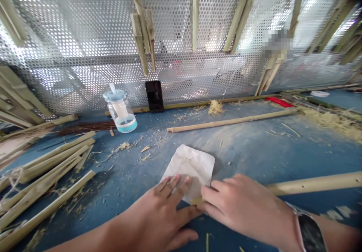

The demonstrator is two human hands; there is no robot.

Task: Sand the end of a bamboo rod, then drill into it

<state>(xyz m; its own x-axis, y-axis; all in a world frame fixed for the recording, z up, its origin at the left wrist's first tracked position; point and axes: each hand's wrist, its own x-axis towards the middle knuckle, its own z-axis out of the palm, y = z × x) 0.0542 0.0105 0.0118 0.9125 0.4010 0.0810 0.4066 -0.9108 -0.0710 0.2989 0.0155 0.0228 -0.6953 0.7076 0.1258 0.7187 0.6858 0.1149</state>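
Across the blue worktop (249,150), dusted with fine shavings: a perforated metal panel (169,25) along the back, with bamboo strips (140,29) hanging against it in loose clusters. At far left, a pile of split bamboo (42,180) with loose twine. At right, a bamboo tube (313,184) running off the frame behind the right hand. Farther back, a long bamboo rod (232,120) lying across the worktop, with a tuft of shavings (215,108) behind it. Beside the panel's foot, a clear bottle (120,110) with a pale blue lid and base, just left of a black phone (154,95) propped upright. Near the back right, a red strip (278,102).

Centre foreground: a creased white paper sheet (190,171) flat on the worktop, between and under both hands. Left hand (161,214) open and unclenched, fingers spread, resting on the sheet's lower left part. Right hand (240,206) with fingers curled, gripping the lower right edge of the sheet. On the right wrist, a dark watch (311,233). At the sheet's lower edge, a small bamboo sliver (195,201), partly hidden by the hands.

Sheet probably light, soft and prone to sliding on dust; best held by an edge, with the other hand pressing flat.
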